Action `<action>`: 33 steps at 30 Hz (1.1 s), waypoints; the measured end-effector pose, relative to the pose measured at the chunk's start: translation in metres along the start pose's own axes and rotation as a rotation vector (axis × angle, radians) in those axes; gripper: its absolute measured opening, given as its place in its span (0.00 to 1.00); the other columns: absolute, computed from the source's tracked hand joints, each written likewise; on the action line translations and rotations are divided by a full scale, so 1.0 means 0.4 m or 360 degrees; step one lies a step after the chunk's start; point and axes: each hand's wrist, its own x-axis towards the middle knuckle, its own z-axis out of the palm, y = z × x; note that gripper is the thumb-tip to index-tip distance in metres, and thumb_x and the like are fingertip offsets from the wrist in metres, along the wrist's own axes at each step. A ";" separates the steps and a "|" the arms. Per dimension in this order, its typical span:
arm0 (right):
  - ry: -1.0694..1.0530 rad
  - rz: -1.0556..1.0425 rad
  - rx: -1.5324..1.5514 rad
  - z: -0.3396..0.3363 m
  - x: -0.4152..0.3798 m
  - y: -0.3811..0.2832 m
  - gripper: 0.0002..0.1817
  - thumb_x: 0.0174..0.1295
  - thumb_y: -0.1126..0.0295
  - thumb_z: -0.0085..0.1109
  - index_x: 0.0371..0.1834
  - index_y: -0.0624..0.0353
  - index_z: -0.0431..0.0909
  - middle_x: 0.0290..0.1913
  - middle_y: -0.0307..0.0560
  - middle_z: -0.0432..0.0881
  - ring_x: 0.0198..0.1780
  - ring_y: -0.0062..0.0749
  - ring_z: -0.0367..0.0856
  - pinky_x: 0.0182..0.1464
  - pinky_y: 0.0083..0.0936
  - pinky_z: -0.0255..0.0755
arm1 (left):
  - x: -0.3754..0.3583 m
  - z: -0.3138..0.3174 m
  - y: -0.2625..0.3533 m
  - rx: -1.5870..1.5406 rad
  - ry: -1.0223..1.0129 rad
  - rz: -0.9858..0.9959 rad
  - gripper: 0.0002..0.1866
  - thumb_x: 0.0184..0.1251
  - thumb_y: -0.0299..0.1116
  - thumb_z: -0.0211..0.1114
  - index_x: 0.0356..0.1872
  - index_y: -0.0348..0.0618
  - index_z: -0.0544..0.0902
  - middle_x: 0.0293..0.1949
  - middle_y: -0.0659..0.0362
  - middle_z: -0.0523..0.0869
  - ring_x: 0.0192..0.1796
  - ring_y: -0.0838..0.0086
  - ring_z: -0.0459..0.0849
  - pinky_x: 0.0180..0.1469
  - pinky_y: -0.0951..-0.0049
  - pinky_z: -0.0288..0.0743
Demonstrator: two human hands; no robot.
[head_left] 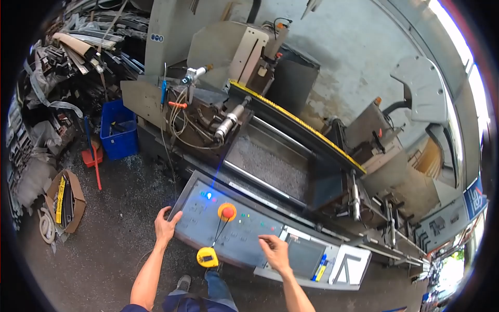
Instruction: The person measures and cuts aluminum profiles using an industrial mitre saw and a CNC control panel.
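At the left end of a grey control panel (208, 229), my left hand (165, 228) grips the edge, thumb and fingers on either side of it. My right hand (276, 253) hovers over the panel beside the screen (304, 256), fingers extended and a little bent, with nothing in them. Between my hands is a red emergency stop button (227, 212) on a yellow ring. From it a yellow tape measure (207, 257) hangs by a dark cord over the front edge. Lit indicators (209, 196) glow near the panel's left end. Markers (319, 268) lie right of the screen.
Behind the panel stands a sawing machine with pneumatic clamps (228, 122) and a yellow-edged rail (301, 125). A white sheet (349, 266) with a dark angled profile drawing lies at the panel's right. At left are a blue bin (118, 138), a cardboard box (75, 203) and piled metal profiles.
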 end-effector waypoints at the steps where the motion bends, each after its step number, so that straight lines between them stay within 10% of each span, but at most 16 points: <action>1: 0.0014 -0.0026 -0.0016 -0.041 0.043 0.014 0.09 0.67 0.71 0.64 0.47 0.62 0.86 0.37 0.44 0.87 0.37 0.23 0.86 0.40 0.21 0.78 | -0.009 -0.004 0.012 -0.0107 0.0032 -0.0045 0.40 0.53 0.60 0.76 0.57 0.35 0.81 0.51 0.45 0.86 0.50 0.58 0.87 0.53 0.61 0.79; 7: -0.0004 -0.0427 -0.0280 -0.268 0.388 0.075 0.12 0.63 0.73 0.67 0.49 0.62 0.84 0.37 0.43 0.84 0.33 0.19 0.80 0.36 0.19 0.76 | -0.005 0.013 -0.009 -0.0311 0.0101 -0.0185 0.36 0.60 0.56 0.73 0.60 0.36 0.79 0.50 0.48 0.86 0.48 0.65 0.87 0.49 0.65 0.80; 13: -0.0077 -0.0861 -0.0827 -0.464 0.797 0.204 0.31 0.52 0.71 0.71 0.62 0.59 0.74 0.59 0.55 0.76 0.62 0.51 0.74 0.63 0.40 0.71 | -0.011 0.012 0.013 -0.0328 0.0097 -0.0277 0.32 0.64 0.54 0.70 0.59 0.37 0.80 0.44 0.52 0.88 0.41 0.73 0.84 0.45 0.71 0.77; 22: 0.0098 -0.0363 -0.1856 -0.667 1.342 0.266 0.70 0.33 0.51 0.84 0.79 0.61 0.48 0.78 0.53 0.59 0.78 0.43 0.57 0.73 0.60 0.56 | -0.027 0.021 0.076 -0.0215 0.0258 -0.0375 0.35 0.61 0.56 0.71 0.59 0.36 0.80 0.47 0.54 0.87 0.43 0.73 0.84 0.48 0.71 0.77; 25: -0.0163 0.0073 -0.1733 -0.684 1.416 0.290 0.55 0.31 0.52 0.85 0.67 0.58 0.67 0.66 0.52 0.75 0.71 0.44 0.70 0.66 0.56 0.63 | -0.022 0.019 0.077 -0.0196 0.0213 -0.0365 0.34 0.62 0.55 0.70 0.59 0.36 0.80 0.46 0.54 0.86 0.44 0.72 0.84 0.49 0.71 0.76; 33: 0.0847 -0.0755 -0.1859 -0.608 1.217 0.299 0.32 0.37 0.72 0.76 0.50 0.56 0.73 0.47 0.46 0.73 0.51 0.42 0.73 0.53 0.39 0.65 | -0.020 0.013 0.055 -0.0146 0.0153 -0.0374 0.35 0.63 0.56 0.68 0.59 0.34 0.80 0.51 0.53 0.84 0.54 0.69 0.80 0.59 0.70 0.71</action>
